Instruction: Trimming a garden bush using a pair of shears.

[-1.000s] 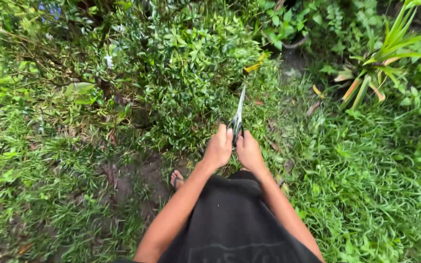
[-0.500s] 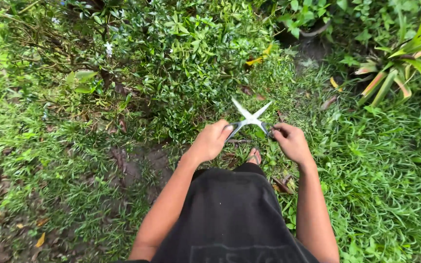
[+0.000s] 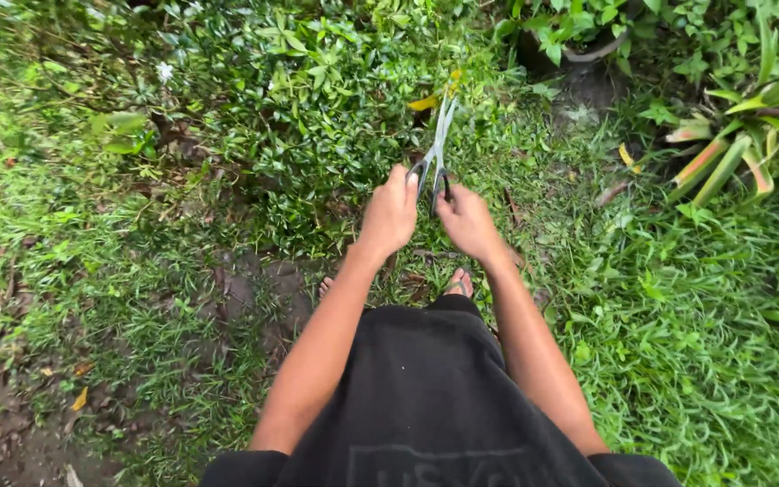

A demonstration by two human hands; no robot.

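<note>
Where shears (image 3: 437, 144) meet: leafy shrub (image 3: 317, 99).

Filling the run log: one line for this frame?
left hand: shears handle | right hand: other handle | shears: blades nearly closed, at shrub edge

Black shirt (image 3: 426, 397), short sleeves ending above elbows, faint grey print across front at bottom edge of view. Both forearms bare, no watch, no gloves. Left hand (image 3: 389, 215) and right hand (image 3: 467, 222) bare, no rings seen. Feet in dark-strapped flip-flops: right foot (image 3: 460, 285) shows strap over toes, left foot (image 3: 325, 289) mostly hidden behind arm.
</note>
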